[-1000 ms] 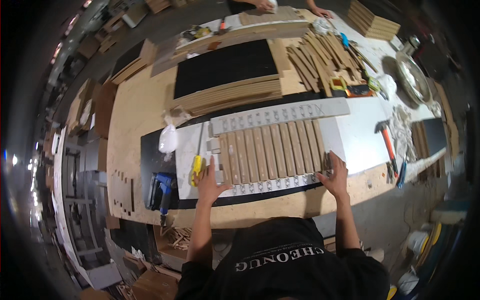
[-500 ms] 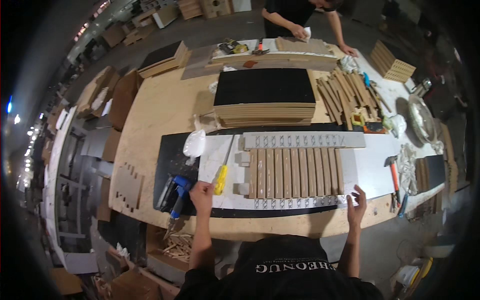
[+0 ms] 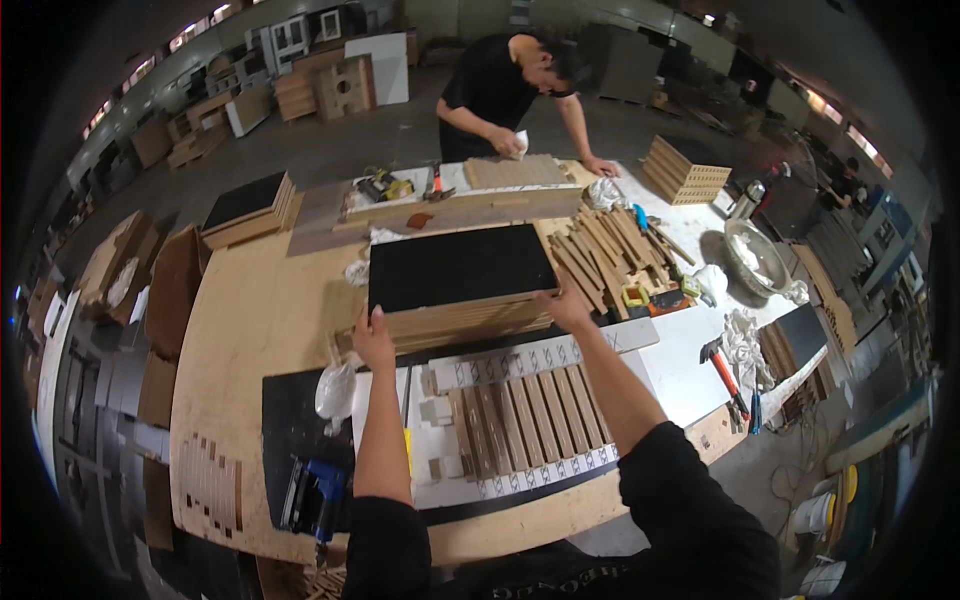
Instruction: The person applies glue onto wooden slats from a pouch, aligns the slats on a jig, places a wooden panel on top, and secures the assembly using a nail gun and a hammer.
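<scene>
Fingertips of both my hands are hard to read, because they curl over the near edges of the panel stack [image 3: 455, 290] and partly vanish against it; I cannot tell how far they wrap underneath. My forearms cover the middle of the slat frame [image 3: 520, 420] closer to me, and my dark sleeves cut off the near rim of the counter [image 3: 260, 330] at 6 o'clock. My left hand [image 3: 373, 340] rests on the stack's near left corner, at about 10 o'clock from the slat frame, its grip loosely spread with the thumb apart from the fingers, touching the wood rather than pinching it. My right hand [image 3: 567, 308] lies against the stack's near right corner, at about 1 o'clock from the frame, fingers spread and pressed flat on the layered edge. The stack itself sits mid-counter, straight ahead at 12 o'clock: light wooden boards piled level under a black top sheet. A blue nail gun [image 3: 315, 497] lies at 8 o'clock, half over the counter's edge. A red-handled hammer [image 3: 722, 368] lies at 3 o'clock beside a crumpled rag. Loose wooden strips [image 3: 600, 250] are heaped at 1 o'clock, just beyond the stack. At the far end, another person [image 3: 510, 90] bends over a slatted piece, hands on it, details small.
</scene>
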`<action>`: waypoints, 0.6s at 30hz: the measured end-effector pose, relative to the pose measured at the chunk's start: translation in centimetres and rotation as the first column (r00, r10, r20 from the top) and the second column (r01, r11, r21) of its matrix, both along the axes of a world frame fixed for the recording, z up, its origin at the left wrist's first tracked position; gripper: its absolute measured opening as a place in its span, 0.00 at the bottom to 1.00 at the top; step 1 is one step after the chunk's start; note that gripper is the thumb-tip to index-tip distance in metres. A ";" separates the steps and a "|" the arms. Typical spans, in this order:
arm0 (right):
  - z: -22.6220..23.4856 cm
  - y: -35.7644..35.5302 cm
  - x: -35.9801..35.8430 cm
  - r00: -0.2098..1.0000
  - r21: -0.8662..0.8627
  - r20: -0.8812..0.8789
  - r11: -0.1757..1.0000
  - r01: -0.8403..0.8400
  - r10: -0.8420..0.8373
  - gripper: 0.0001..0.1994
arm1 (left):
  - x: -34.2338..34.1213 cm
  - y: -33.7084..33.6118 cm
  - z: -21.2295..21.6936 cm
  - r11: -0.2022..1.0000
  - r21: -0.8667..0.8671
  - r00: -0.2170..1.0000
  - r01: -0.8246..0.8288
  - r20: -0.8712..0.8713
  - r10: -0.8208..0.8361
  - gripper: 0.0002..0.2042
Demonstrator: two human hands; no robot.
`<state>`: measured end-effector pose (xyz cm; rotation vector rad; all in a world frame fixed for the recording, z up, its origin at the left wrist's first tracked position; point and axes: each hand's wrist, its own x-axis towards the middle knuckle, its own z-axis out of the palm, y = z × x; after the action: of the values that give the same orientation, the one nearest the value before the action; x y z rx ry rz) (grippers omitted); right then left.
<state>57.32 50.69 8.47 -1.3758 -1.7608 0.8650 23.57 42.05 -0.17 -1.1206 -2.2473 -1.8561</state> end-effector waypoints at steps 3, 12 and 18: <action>-1.8 -0.8 -1.0 0.964 0.198 0.192 0.969 0.147 -0.186 0.39 | 1.5 -0.7 -1.0 0.993 0.106 0.987 0.049 0.146 -0.065 0.19; -4.6 -8.6 4.5 0.594 -0.386 -0.740 0.922 0.008 -0.315 0.20 | 7.5 -12.5 2.8 0.864 0.501 0.609 0.055 0.669 -0.427 0.24; -2.9 -16.8 10.2 0.521 -0.472 -0.800 0.849 -0.239 -0.298 0.21 | 10.3 -20.0 7.1 0.756 0.600 0.470 0.261 0.605 -0.643 0.23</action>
<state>67.54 33.90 5.56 -0.9461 -0.6946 1.7473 33.86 22.08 6.97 -0.9937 -1.5971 -3.4648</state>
